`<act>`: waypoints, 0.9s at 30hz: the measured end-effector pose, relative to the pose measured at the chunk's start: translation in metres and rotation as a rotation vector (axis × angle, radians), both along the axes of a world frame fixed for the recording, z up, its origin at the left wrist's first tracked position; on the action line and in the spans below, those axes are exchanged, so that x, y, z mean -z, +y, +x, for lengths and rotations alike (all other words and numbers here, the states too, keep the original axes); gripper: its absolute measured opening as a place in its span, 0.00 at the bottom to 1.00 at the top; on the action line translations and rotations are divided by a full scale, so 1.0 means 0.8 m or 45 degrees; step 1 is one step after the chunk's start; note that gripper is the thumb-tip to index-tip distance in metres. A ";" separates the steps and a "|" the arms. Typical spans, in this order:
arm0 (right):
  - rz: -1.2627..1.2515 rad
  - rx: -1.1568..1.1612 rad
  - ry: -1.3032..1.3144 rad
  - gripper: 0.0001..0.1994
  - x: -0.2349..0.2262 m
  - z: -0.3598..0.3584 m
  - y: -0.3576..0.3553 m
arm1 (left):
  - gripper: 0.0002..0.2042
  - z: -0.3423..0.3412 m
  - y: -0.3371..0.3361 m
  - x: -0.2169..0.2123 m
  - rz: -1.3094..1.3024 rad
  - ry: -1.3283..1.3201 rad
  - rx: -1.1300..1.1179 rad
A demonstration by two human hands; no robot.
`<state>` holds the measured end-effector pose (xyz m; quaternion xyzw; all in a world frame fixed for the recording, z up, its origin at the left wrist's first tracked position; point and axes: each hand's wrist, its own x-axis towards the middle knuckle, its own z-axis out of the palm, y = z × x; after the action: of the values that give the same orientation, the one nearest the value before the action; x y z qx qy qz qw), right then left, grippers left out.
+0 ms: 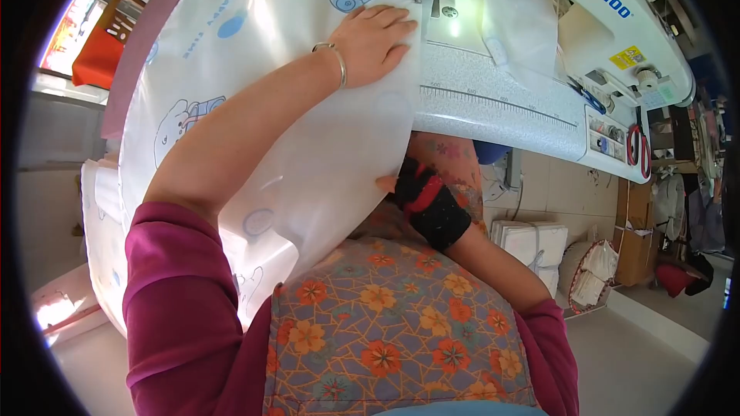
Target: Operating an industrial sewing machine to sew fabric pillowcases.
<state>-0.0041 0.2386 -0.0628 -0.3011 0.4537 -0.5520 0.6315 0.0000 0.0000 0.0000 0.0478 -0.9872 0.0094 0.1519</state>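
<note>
On the white sewing table (493,112), printed fabric (254,69) lies under the left hand (374,42).

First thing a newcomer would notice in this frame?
The big white fabric with blue cartoon prints fills the centre, spread over the sewing table. The left hand presses flat on it near the white sewing machine at top; the right hand, in a black-and-red wrap, grips the fabric's lower edge.

The left hand (375,41) presses white printed fabric (254,69) flat beside the sewing machine (539,0) needle.
</note>
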 end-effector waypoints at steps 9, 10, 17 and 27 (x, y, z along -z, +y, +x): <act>0.090 0.009 0.062 0.21 -0.039 0.042 -0.015 | 0.18 -0.008 -0.002 -0.006 -0.028 0.042 0.003; 0.102 0.015 -0.014 0.21 -0.028 0.039 -0.012 | 0.17 -0.010 -0.002 -0.011 -0.042 -0.001 0.036; 0.154 0.149 0.064 0.22 -0.013 0.018 0.028 | 0.17 0.001 -0.004 -0.008 0.020 0.069 0.128; 0.098 0.208 0.265 0.22 -0.034 -0.003 0.005 | 0.13 -0.022 -0.040 -0.008 0.041 0.097 0.192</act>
<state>-0.0062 0.2424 -0.0352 -0.2943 0.5606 -0.5495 0.5452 -0.0178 -0.0317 0.0063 -0.0238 -0.9815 -0.0199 0.1889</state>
